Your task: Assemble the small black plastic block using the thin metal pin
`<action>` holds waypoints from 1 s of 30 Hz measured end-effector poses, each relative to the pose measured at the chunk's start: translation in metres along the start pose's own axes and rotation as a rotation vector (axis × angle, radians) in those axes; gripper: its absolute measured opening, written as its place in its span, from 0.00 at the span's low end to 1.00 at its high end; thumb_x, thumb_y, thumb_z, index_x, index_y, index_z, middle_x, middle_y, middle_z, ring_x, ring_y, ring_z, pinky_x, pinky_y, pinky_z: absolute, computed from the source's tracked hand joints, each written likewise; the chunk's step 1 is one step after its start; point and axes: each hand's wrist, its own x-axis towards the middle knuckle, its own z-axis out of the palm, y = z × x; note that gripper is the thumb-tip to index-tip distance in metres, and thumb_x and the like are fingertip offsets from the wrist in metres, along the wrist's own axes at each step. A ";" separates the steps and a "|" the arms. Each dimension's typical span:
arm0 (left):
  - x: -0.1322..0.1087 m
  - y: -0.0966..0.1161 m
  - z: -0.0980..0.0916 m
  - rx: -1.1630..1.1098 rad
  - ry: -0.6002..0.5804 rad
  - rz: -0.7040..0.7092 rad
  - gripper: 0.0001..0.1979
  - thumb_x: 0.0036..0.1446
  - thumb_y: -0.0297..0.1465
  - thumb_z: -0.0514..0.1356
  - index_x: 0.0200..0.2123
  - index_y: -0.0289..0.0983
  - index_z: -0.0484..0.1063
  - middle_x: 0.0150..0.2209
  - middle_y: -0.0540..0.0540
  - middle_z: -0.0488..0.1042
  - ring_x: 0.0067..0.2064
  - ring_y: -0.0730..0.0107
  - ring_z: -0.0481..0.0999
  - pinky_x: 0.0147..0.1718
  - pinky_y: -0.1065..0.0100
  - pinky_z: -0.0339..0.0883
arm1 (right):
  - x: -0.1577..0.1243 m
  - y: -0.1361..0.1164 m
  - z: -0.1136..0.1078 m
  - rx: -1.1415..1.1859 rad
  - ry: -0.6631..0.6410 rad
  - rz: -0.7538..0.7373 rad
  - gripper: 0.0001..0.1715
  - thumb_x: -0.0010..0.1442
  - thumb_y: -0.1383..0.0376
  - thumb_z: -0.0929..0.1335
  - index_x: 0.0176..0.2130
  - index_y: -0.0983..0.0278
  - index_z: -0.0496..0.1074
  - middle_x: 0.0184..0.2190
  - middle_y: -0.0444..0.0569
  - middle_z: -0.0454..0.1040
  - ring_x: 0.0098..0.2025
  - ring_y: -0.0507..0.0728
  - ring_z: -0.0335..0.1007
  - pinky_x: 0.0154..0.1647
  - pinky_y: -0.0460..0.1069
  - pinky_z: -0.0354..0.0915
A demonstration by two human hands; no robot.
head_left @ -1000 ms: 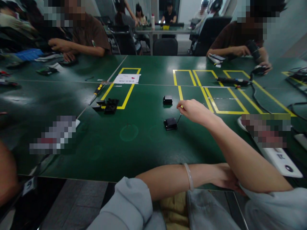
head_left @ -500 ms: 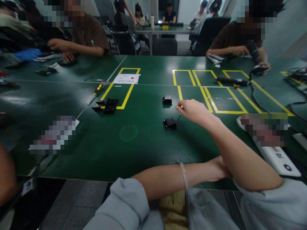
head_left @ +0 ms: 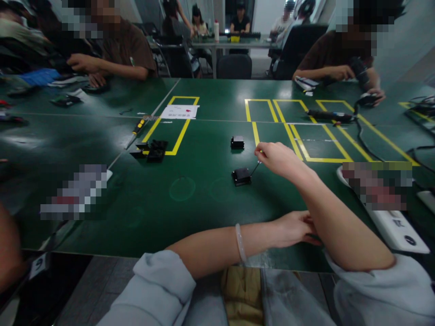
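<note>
My right hand (head_left: 273, 156) is closed around a screwdriver (head_left: 255, 169), its handle hidden in my fingers and its thin metal shaft slanting down to the left. The shaft's tip is at the right side of a small black block-shaped part (head_left: 242, 175) lying on the table. Just behind it sits a second, similar black part (head_left: 237, 142), apart from my hand. Lower down, my left hand (head_left: 294, 227) reaches across under my right forearm. Its visible fingers are bent and apart, with nothing seen in them; the fingertips are partly hidden by the forearm.
On the green table (head_left: 204, 213), more black parts (head_left: 154, 150) lie at left, near a yellow-and-black screwdriver (head_left: 137, 128) and a paper sheet (head_left: 179, 111). A white power strip (head_left: 404, 231) is at right. A black corded tool (head_left: 329, 115) lies farther back. Co-workers sit opposite.
My right hand has moved slightly right, its screwdriver leaning more. My left hand has shifted left and up from beneath the right forearm, so more of it shows. The black parts stay put.
</note>
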 end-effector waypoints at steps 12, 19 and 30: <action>-0.099 0.091 -0.042 1.464 0.172 0.583 0.08 0.65 0.32 0.56 0.43 0.37 0.74 0.42 0.44 0.74 0.45 0.65 0.74 0.50 0.63 0.66 | -0.011 0.004 0.007 0.072 0.062 0.026 0.19 0.65 0.61 0.57 0.43 0.60 0.73 0.40 0.53 0.80 0.40 0.60 0.75 0.36 0.50 0.58; -0.121 0.124 -0.105 1.776 0.672 0.706 0.29 0.59 0.36 0.64 0.61 0.38 0.59 0.60 0.40 0.64 0.60 0.54 0.63 0.57 0.55 0.60 | -0.014 0.011 0.013 0.129 0.111 0.023 0.19 0.65 0.62 0.58 0.44 0.61 0.74 0.39 0.52 0.80 0.39 0.58 0.74 0.38 0.49 0.60; -0.123 0.125 -0.131 1.690 0.699 0.579 0.24 0.62 0.40 0.60 0.58 0.39 0.62 0.56 0.42 0.68 0.56 0.57 0.68 0.55 0.57 0.62 | -0.016 0.012 0.015 0.157 0.146 0.025 0.20 0.65 0.61 0.57 0.43 0.62 0.74 0.35 0.52 0.79 0.35 0.56 0.72 0.34 0.48 0.57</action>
